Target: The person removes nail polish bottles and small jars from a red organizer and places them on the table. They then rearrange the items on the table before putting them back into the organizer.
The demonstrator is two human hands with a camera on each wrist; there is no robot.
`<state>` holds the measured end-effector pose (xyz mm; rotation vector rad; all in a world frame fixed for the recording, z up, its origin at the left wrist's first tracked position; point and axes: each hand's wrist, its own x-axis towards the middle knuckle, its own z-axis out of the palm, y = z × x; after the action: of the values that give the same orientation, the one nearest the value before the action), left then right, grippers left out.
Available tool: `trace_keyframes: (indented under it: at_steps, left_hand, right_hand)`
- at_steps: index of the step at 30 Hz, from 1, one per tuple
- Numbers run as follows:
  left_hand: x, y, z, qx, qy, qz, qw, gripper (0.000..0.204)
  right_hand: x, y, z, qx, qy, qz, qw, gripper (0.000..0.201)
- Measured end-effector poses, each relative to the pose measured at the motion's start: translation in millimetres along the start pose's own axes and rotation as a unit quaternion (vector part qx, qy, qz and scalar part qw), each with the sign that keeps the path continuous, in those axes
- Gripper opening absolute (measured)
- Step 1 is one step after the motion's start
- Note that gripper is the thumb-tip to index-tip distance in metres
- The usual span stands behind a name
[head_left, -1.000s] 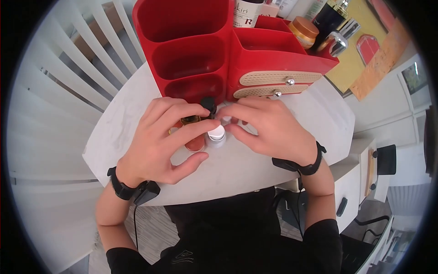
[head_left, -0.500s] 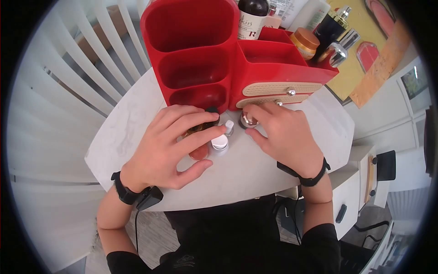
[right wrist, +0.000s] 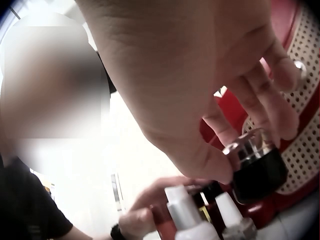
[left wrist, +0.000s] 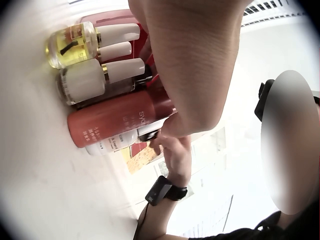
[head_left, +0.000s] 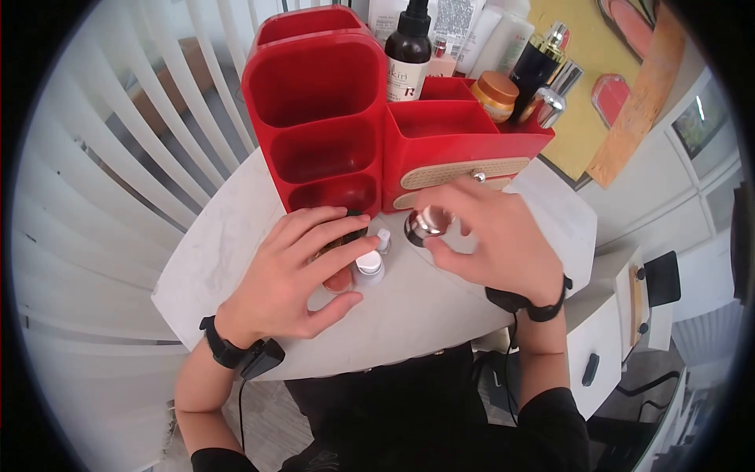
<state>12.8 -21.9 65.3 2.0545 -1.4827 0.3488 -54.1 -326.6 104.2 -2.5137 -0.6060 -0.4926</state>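
Black-and-clear jar (head_left: 418, 230), pinched in the right hand (head_left: 499, 240), is near the front edge of the red organizer (head_left: 452, 145), which holds a pump bottle (head_left: 407, 59) and copper-lidded jar (head_left: 495, 94); the left hand (head_left: 287, 279), fingers apart, arches over nail-polish bottles (left wrist: 82, 82).

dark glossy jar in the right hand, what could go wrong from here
The dark jar looks glossy, pinched in the right hand between thumb and fingers, so it might slip. The left hand spreads close over a red bottle and a white bottle standing side by side; a bump could perhaps topple both.
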Motion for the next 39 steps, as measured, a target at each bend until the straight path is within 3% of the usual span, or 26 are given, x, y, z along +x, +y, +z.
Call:
trace_keyframes:
  at_steps: [1, 4, 5, 7, 8, 13, 16, 18, 22, 31, 34, 36, 37, 39]
  left_hand:
    - [1, 0, -1, 0.002, 0.003, 0.001, 1.0, 0.065]
    - [2, 0, -1, -0.002, 0.002, 0.0, 1.0, 0.066]
    - [2, 0, -1, -0.001, 0.002, -0.001, 1.0, 0.066]
    - [3, 0, -1, -0.001, 0.0, 0.002, 1.0, 0.066]
    - [3, 1, -1, -0.003, 0.0, -0.001, 1.0, 0.066]
    - [3, 1, -2, -0.001, 0.004, -0.006, 1.0, 0.066]
    - [3, 0, -2, -0.002, 0.001, -0.006, 1.0, 0.066]
    - [4, 0, -2, 0.001, 0.003, -0.004, 1.0, 0.067]
    - [5, 0, -2, -0.001, 0.002, -0.005, 1.0, 0.067]
    - [7, 0, -3, 0.002, 0.005, 0.007, 1.0, 0.068]
    - [6, 1, -2, -0.005, -0.005, -0.009, 1.0, 0.067]
    - [5, 1, -3, 0.001, -0.007, -0.008, 1.0, 0.068]
    - [5, 0, -2, -0.001, -0.004, -0.01, 1.0, 0.068]
    - [5, 0, -2, -0.005, -0.004, -0.009, 1.0, 0.068]
  right_hand:
    - [2, -3, -11, -0.002, 0.0, -0.003, 1.0, 0.039]
    - [9, -16, -36, 0.072, 0.151, 0.038, 0.985, 0.043]
    - [15, -11, -36, 0.07, 0.152, 0.038, 0.985, 0.043]
    - [34, 3, -36, -0.002, 0.266, -0.026, 0.963, 0.045]
    - [41, 2, -34, -0.061, 0.28, -0.011, 0.958, 0.041]
    - [66, 14, -20, -0.134, 0.28, -0.022, 0.95, 0.031]
    - [70, 12, -18, -0.103, 0.256, 0.006, 0.961, 0.032]
    - [72, 8, -16, -0.017, 0.243, 0.046, 0.969, 0.033]
    - [74, 6, -13, 0.01, 0.253, 0.035, 0.967, 0.034]
    - [70, 0, -12, 0.102, 0.149, 0.123, 0.976, 0.021]
    - [58, 6, -20, 0.054, 0.133, 0.078, 0.987, 0.017]
    - [51, 19, -21, -0.121, 0.321, -0.102, 0.934, 0.017]
    - [39, 16, -23, -0.121, 0.317, -0.103, 0.935, 0.017]
    - [0, -1, -22, -0.035, 0.239, 0.05, 0.969, 0.018]
